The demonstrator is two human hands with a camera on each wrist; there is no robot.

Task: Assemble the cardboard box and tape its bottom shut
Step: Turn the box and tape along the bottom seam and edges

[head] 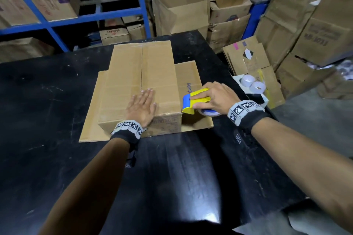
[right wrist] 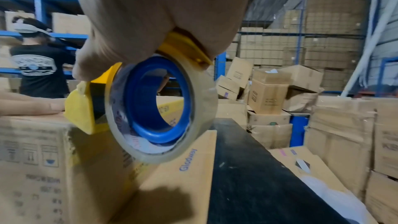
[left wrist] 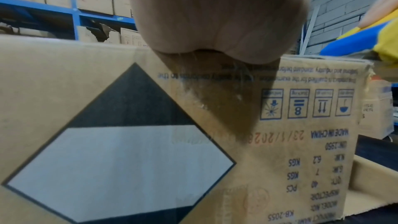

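Two hands work one box (head: 141,82), which sits upside down on the worktop (head: 47,101) with its bottom flaps folded shut and facing up; the lower flaps splay out flat around it. The left hand (head: 142,107) lies flat on the near end of the bottom, fingers straight and together, beside the centre seam. I judge it is there to press the flaps down and keep the box from sliding while tape goes on.

Just right of that hand, the right hand (head: 214,95) grips a yellow and blue dispenser (head: 193,102), fingers curled over its top and the thumb on its side. The clear roll (right wrist: 161,108) hangs below the palm. The dispenser's front end touches the box's near right top corner, well off the seam, so a strip across the short edge seems intended, though I see no fresh tape laid yet. Spare rolls (head: 252,83) lie beyond the right hand.
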